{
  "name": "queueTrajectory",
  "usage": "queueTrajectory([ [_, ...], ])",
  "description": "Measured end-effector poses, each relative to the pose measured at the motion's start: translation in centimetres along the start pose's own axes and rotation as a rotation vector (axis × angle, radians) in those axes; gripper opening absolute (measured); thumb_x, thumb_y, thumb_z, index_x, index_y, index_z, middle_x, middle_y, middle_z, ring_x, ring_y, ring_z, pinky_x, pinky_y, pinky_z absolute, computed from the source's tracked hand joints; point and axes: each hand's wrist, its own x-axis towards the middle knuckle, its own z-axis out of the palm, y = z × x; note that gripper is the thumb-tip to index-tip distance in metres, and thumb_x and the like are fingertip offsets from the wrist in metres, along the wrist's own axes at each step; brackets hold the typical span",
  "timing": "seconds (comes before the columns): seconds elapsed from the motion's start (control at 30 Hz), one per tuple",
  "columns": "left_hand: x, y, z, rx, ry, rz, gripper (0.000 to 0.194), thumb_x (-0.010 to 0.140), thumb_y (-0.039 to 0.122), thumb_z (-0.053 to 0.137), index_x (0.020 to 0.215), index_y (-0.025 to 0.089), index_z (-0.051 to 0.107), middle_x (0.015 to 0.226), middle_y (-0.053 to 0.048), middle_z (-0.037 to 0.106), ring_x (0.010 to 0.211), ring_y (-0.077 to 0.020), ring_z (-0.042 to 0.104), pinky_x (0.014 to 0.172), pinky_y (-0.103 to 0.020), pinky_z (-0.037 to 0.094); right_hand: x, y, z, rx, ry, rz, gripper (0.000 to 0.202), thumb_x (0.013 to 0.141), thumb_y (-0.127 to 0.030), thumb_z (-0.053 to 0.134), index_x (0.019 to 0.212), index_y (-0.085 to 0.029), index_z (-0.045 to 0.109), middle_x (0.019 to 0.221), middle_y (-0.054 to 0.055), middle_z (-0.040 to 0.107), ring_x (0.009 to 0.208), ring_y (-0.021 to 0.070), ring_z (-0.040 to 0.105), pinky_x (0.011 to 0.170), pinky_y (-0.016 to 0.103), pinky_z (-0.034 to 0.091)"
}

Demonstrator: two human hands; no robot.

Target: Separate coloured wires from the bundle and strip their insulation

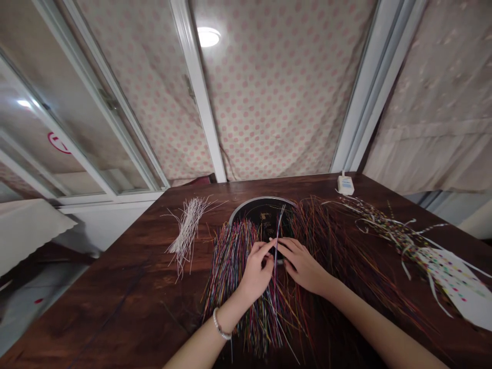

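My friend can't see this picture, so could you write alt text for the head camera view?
A person's left hand and right hand meet at a few thin strands, over many colorful strands and a dark round object on a wooden table. A bundle of white strands lies farther left, with a small white box near the far edge.

Thin strands (279,223), bunched, multicoloured, slightly slanted

Dim light, round glare (208,37) on glass (277,92)
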Motion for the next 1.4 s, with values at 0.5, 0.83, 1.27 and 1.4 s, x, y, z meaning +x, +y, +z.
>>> queueTrajectory([
  [0.5, 0.6, 0.6, 0.7, -0.727, 0.031, -0.427, 0.062, 0.058, 0.022, 0.073, 0.114, 0.016, 0.047, 0.074, -0.006, 0.068, 0.071, -0.0182, 0.064, 0.068, -0.031, 0.051, 0.8, -0.4, 0.5, 0.895, 0.122, 0.273, 0.027, 0.079, -0.022, 0.048, 0.100, -0.019, 0.065, 0.093, 0.007, 0.064, 0.086, 0.0187, 0.058, 0.077, 0.033, 0.045],
  [0.83, 0.5, 1.0, 1.2, -0.833, -0.018, -0.461, 0.041, 0.060, 0.021, 0.072, 0.090, 0.015, 0.046, 0.070, -0.004, 0.067, 0.072, -0.0206, 0.065, 0.068, -0.033, 0.051, 1.0, 0.0, 0.4, 1.074, 0.118, 0.369, 0.022, 0.076, -0.033, 0.057, 0.073, -0.016, 0.070, 0.073, 0.003, 0.062, 0.072, 0.0146, 0.055, 0.066, 0.026, 0.041],
  [1.27, 0.5, 0.9, 1.4, -0.847, -0.074, -0.430, 0.032, 0.066, 0.024, 0.067, 0.074, 0.017, 0.037, 0.068, -0.001, 0.065, 0.074, -0.0211, 0.066, 0.069, -0.033, 0.051, 1.0, -0.1, 0.5, 1.061, 0.163, 0.403, 0.018, 0.072, -0.030, 0.059, 0.069, -0.016, 0.070, 0.070, 0.003, 0.059, 0.070, 0.0141, 0.053, 0.066, 0.027, 0.040],
  [1.4, 0.4, 1.0, 1.4, -0.845, -0.095, -0.418, 0.032, 0.067, 0.024, 0.066, 0.071, 0.017, 0.036, 0.067, -0.001, 0.064, 0.074, -0.0211, 0.066, 0.068, -0.033, 0.052, 0.9, 0.0, 0.5, 1.013, 0.163, 0.375, 0.019, 0.073, -0.028, 0.057, 0.065, -0.015, 0.069, 0.068, 0.002, 0.056, 0.068, 0.0130, 0.051, 0.064, 0.026, 0.039],
])
